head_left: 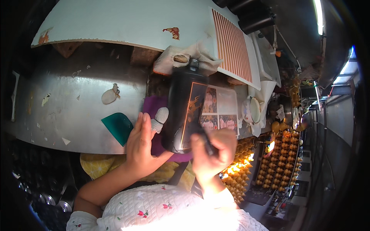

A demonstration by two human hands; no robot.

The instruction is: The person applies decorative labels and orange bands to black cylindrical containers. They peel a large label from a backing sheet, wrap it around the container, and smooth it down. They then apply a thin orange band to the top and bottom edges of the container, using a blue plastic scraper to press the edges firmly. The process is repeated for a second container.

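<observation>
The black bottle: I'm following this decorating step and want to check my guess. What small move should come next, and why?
Probably press the tool in the right hand along the orange panel on the black bottle, since the left hand steadies the bottle's side and the tool tip sits by the panel's lower edge.

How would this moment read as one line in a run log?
left hand: steadies black bottle | right hand: closed on thin dark tool at bottle's lower side | bottle: tilted over purple cloth | nearby: green scraper on metal table

Scuffed metal bench (77,104), green scraper (118,127), tan scrap (110,95), purple cloth (156,107), pic card (219,109)
</observation>
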